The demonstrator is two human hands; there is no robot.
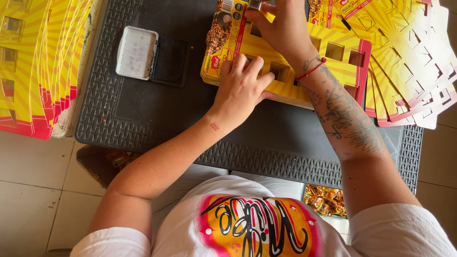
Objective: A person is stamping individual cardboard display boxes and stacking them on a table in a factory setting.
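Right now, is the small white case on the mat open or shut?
Open: the white lid is flipped back, lying flat beside its dark base on the mat.

Bright, even daylight, soft shadows, sharp focus throughout

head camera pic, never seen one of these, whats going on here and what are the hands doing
This one picture comes from a camera worn on a person's head, looking down at their own bare hands. No machine is involved. The left hand presses flat on a stack of yellow display cards with square cut-out windows. The right hand pinches a small item at the stack's top edge; what it is cannot be told. They lie on a dark woven-pattern table. An open stamp pad sits to the left, and more yellow cards fan out on the right.
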